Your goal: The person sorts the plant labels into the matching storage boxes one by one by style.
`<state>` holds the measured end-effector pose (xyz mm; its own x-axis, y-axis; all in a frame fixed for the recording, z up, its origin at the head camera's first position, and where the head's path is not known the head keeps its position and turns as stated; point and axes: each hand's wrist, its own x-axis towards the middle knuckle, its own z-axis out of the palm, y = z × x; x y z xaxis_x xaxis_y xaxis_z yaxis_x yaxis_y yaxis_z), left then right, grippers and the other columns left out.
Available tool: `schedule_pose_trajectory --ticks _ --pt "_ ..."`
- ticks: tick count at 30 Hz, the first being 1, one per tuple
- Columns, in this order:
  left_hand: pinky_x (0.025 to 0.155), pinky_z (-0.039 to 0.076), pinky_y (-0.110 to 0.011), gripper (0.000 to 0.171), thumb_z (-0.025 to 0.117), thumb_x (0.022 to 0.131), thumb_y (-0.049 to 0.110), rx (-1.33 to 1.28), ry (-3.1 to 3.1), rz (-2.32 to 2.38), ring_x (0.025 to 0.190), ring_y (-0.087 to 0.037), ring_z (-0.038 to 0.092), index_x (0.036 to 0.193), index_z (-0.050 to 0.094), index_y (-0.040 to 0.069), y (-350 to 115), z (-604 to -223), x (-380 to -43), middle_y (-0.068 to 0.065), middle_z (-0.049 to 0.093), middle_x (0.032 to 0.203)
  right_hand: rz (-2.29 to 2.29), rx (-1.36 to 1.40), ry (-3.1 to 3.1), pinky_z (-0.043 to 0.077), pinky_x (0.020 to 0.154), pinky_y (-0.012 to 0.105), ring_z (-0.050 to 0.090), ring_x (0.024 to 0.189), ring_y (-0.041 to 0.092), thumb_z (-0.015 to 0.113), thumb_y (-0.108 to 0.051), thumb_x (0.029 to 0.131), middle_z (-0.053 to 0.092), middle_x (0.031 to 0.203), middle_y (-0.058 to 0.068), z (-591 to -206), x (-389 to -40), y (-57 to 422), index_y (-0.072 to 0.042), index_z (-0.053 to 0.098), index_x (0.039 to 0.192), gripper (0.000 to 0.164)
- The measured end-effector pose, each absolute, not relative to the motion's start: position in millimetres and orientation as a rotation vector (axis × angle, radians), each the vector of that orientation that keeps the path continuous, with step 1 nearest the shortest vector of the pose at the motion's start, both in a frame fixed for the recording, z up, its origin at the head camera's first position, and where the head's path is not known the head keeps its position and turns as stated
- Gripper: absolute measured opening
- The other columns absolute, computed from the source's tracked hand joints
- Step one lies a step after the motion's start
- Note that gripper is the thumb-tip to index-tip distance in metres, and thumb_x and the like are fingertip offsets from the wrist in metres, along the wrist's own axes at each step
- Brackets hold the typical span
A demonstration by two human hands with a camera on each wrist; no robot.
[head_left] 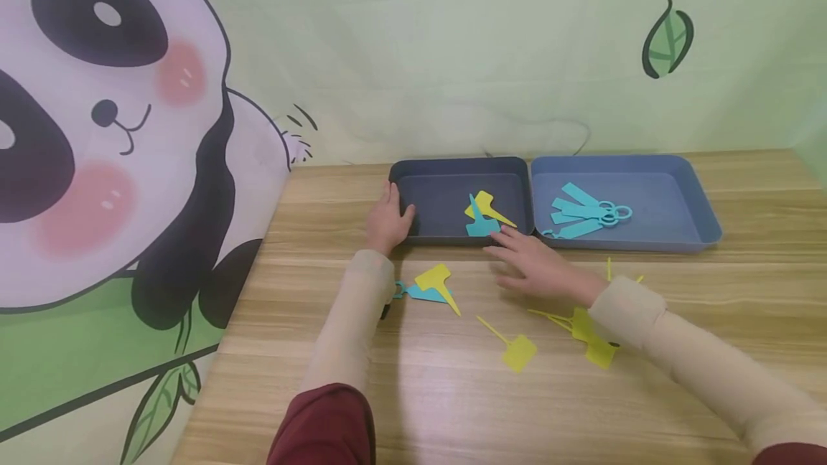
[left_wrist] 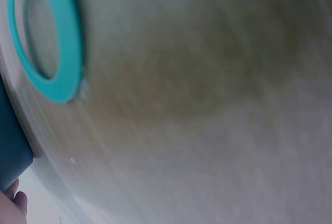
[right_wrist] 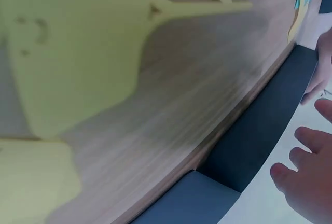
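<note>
The dark tray (head_left: 433,199) and the blue tray (head_left: 652,192) are set side by side along the far edge of the tabletop (head_left: 446,415). The dark tray's near left corner is touched by the left hand (head_left: 388,224), its thumb parted from its fingers; whether the wall is pinched cannot be told. The right hand (head_left: 539,264) is held with fingers spread and nothing gripped. From the head its fingertips overlap the dark tray's near right corner, but from the right wrist they are seen apart from the wall.

In the dark tray a yellow tag (head_left: 483,205) is partly covered by a blue tag (head_left: 483,228); in the blue tray several ring tags (head_left: 577,211) are heaped. Nearer, more yellow tags (head_left: 519,354) are scattered on the tabletop, one laid over a ring tag.

By the right wrist view alone, small marks (right_wrist: 41,29) are shown on a yellow tag; another is cut off below it. In the left wrist view only a ring (left_wrist: 67,42) is shown, cropped at the top. Some yellow tags are partly hidden by the right sleeve (head_left: 691,346), and the tabletop's near edge is cut off.
</note>
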<state>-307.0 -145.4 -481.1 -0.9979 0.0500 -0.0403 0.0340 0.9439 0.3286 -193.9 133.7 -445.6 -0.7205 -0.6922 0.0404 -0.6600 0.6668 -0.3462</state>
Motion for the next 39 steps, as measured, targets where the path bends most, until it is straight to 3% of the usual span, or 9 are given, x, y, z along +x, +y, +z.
schedule_pose_trajectory --ticks 7,15,25,33,39 --pt "0.109 0.022 -0.035 0.067 0.035 0.091 0.041 0.066 3.044 0.522 0.134 -0.025 0.020 0.142 0.010 0.004 -145.6 -481.1 -307.1 -0.009 0.006 0.150 -0.463 -1.093 2.656 0.020 0.100 0.062 0.011 0.134 0.039 0.055 -0.039 0.084 0.022 0.145 0.018 -449.4 -176.8 140.9 -0.009 0.034 0.136 0.064" --pt "0.109 0.022 -0.035 0.067 0.035 0.091 0.041 0.070 3.058 0.526 0.134 -0.025 0.021 0.142 0.011 0.004 -145.3 -482.7 -307.0 -0.010 0.008 0.149 -0.342 -1.120 2.595 0.019 0.104 0.057 0.011 0.134 0.039 0.052 -0.048 0.082 0.018 0.146 0.020 -462.5 -160.0 146.1 -0.010 0.029 0.139 0.073" --pt "0.109 0.021 -0.035 0.067 0.035 0.091 0.040 0.072 3.047 0.550 0.135 -0.025 0.020 0.142 0.011 0.004 -145.7 -482.0 -307.3 -0.010 0.006 0.150 -0.326 -1.092 2.554 0.017 0.103 0.059 0.007 0.136 0.035 0.048 -0.059 0.080 0.013 0.148 0.015 -471.2 -139.4 153.1 -0.016 0.023 0.141 0.079" --pt "0.109 0.021 -0.034 0.067 0.035 0.091 0.040 0.079 3.058 0.527 0.134 -0.026 0.020 0.142 0.012 0.003 -145.8 -481.6 -306.7 -0.011 0.008 0.149 -0.306 -1.170 2.590 0.020 0.100 0.060 0.013 0.134 0.037 0.049 -0.059 0.079 0.018 0.146 0.017 -475.9 -127.4 156.0 -0.016 0.028 0.140 0.077" --pt "0.109 0.021 -0.035 0.067 0.035 0.091 0.041 0.085 3.058 0.516 0.134 -0.026 0.021 0.142 0.012 0.003 -145.8 -480.9 -306.3 -0.010 0.007 0.149 -0.320 -1.184 2.589 0.021 0.100 0.061 0.013 0.133 0.039 0.053 -0.048 0.081 0.019 0.146 0.018 -475.0 -124.2 157.2 -0.018 0.037 0.136 0.065"
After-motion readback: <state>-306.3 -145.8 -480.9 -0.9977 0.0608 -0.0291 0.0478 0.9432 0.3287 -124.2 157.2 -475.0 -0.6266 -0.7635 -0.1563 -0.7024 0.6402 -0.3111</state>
